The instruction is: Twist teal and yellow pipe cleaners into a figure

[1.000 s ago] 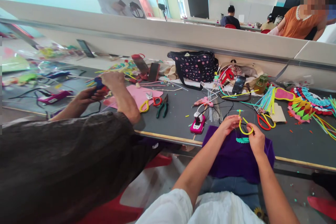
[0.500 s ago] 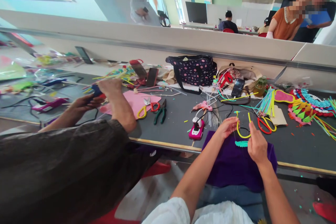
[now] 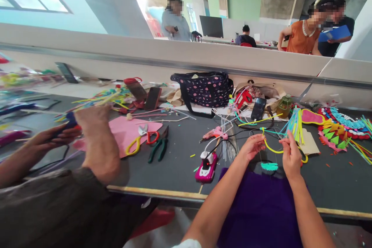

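My left hand (image 3: 253, 146) pinches one end of a yellow pipe cleaner (image 3: 272, 149) above the table's front part. The other end is between the thumb and fingers of my right hand (image 3: 291, 157), so the strip sags in a shallow curve between both hands. A thin wire loop shows faintly around it. Below the strip hangs a small teal fuzzy piece (image 3: 269, 166), touched by neither hand. Under my forearms lies a purple cloth (image 3: 261, 205) over the lap and table edge. Scissors with a yellow handle (image 3: 304, 159) are partly hidden behind my right hand.
A pink glue gun (image 3: 215, 134) and a magenta power strip (image 3: 207, 168) with cords lie left of my hands. Further left are pliers (image 3: 159, 147), scissors (image 3: 142, 135) and a co-worker's arm (image 3: 97, 143). A dark bag (image 3: 206, 89) and a phone (image 3: 258, 108) are behind.
My right hand has moved up and right, drawing the yellow strip from a deep U into a flatter curve. The view has shifted, and the co-worker's arms appear further left.
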`<act>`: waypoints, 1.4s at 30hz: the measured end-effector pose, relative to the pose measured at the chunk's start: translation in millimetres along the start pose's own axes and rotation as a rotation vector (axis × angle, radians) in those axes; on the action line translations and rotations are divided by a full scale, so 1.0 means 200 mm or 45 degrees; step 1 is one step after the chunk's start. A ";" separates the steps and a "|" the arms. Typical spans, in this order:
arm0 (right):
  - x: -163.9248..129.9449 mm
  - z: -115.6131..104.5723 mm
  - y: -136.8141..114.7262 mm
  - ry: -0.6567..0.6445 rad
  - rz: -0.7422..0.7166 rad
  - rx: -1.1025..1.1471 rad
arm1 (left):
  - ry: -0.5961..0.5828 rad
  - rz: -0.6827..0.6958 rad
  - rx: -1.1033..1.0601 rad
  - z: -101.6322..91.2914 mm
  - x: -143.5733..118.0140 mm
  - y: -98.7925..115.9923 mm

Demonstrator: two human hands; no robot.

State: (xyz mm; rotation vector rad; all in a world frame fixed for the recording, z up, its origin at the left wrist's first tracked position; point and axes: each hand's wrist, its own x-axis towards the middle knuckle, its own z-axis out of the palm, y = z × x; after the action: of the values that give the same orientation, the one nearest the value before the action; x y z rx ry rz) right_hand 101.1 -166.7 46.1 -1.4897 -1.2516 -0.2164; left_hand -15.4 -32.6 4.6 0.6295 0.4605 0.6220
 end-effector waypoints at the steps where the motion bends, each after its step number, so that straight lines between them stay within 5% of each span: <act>1: 0.02 0.01 0.01 -0.016 0.041 0.055 | 0.024 0.023 -0.023 -0.02 0.01 0.00; 7: 0.08 0.08 0.09 -0.034 0.357 0.316 | 0.187 0.039 -0.109 -0.12 0.04 0.01; 13: 0.05 0.16 0.15 -0.028 0.622 0.793 | 0.237 0.112 -0.057 -0.12 0.03 0.04; 21: 0.02 0.16 0.22 -0.502 1.022 0.961 | 0.256 0.101 -0.033 -0.11 0.01 0.04; 26: 0.02 0.18 0.24 -0.406 1.100 0.889 | 0.243 0.108 -0.007 -0.11 0.02 0.02; 31: 0.01 0.22 0.28 -0.316 0.983 0.782 | 0.229 0.075 -0.001 -0.09 0.02 -0.01; 42: 0.03 0.20 0.25 -0.485 1.013 1.062 | 0.211 0.060 -0.169 -0.08 0.01 0.03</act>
State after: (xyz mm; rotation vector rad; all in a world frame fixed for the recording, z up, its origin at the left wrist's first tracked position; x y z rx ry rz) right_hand 124.3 -122.1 5.5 -1.1718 -0.7641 1.0339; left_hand -25.9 -22.0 -4.1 0.4660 0.5552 0.7463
